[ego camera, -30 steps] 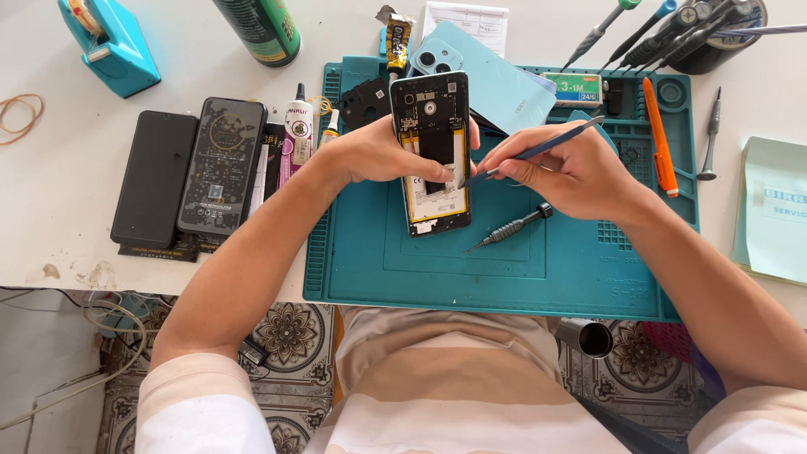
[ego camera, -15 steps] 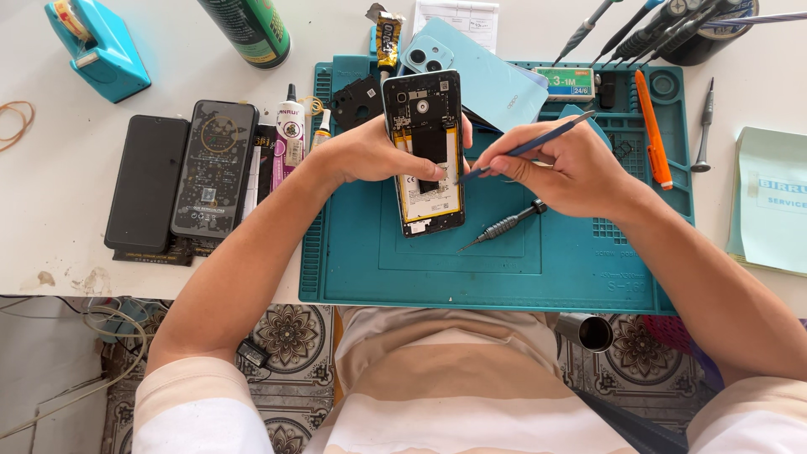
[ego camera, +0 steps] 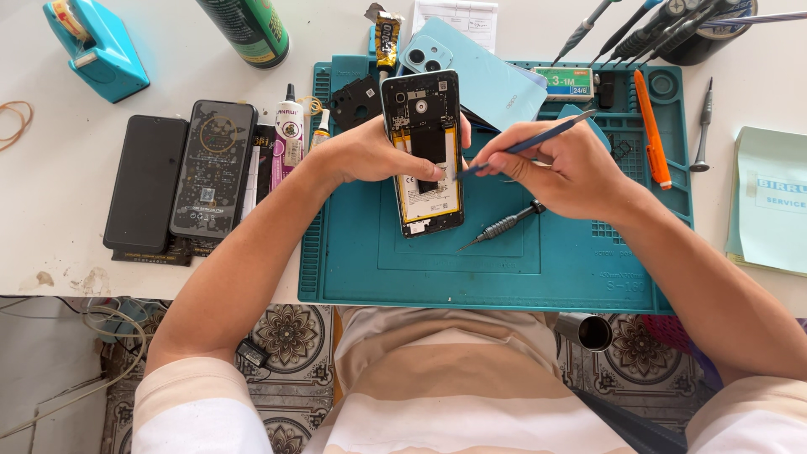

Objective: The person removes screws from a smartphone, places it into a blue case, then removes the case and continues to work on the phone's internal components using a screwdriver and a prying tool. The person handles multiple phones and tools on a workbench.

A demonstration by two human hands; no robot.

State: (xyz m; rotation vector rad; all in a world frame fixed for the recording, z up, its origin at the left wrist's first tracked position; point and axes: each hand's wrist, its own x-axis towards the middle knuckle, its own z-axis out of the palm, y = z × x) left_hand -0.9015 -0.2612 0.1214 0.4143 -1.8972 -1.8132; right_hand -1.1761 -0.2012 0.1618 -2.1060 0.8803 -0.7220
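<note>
Head view looks straight down on a white table [ego camera: 168,252] carrying a teal work mat [ego camera: 504,269]. At the mat's upper middle lies an opened phone [ego camera: 424,151] with its back off, battery and boards showing, its length running away from the person. The left hand [ego camera: 370,151] is curled around the phone's left edge, thumb over the face, gripping it. The right hand [ego camera: 563,164] is closed around a slim blue pry tool [ego camera: 538,139], held like a pen, with its tip touching the phone's right edge near the middle. Just below that hand a dark screwdriver [ego camera: 504,225] lies loose on the mat, tilted. Behind the phone rests a light blue back cover [ego camera: 487,71], partly under it. An orange tool [ego camera: 651,126] lies along the mat's right side. Left of the mat two dark phones [ego camera: 181,172] sit side by side, with a small glue bottle [ego camera: 288,130] between them and the mat. A teal tape dispenser [ego camera: 97,46] stands at the far left corner
</note>
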